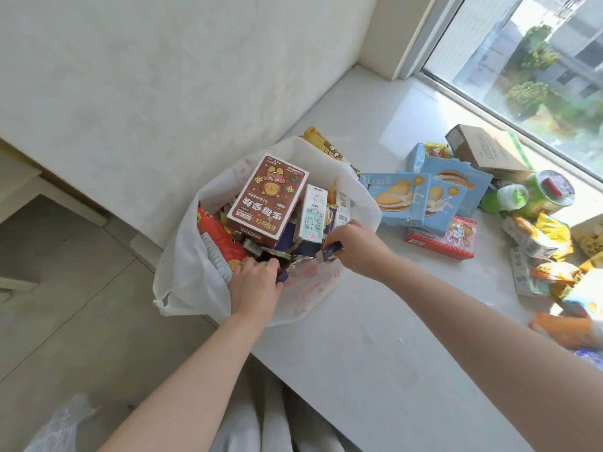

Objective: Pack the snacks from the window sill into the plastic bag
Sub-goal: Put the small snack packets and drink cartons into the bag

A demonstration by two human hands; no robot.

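Obs., standing by the sill, reading left to right.

- Plastic bag (pixel 182 256): white, mouth open, sitting at the sill's left edge, already well filled. A brown box (pixel 267 197) and a milk carton (pixel 311 213) stand proud of the rim.
- Left hand (pixel 256 282): at the bag's 6 o'clock rim, fingers curled down into the contents. The grip appears closed round the near end of a dark blue packet (pixel 330 250).
- Right hand (pixel 354 247): at the bag's 4 o'clock. The grip is a tight pinch on the packet's other end.
- Packet's long axis: roughly 8 to 2 o'clock, spanning the two hands, inside the bag mouth and low against the near wall.
- Window sill (pixel 359 337): unpacked snacks lie at 2 to 3 o'clock from the right hand. Blue biscuit boxes (pixel 401 197) are nearest, a pink box (pixel 443 239) just beyond, then green tubs (pixel 551 190) and loose packets (pixel 538 243) toward the glass.

Judgement: packet being seated in the bag. Next pick falls to the right hand, clearly the nearer. The biscuit boxes lie flat, long sides toward it.
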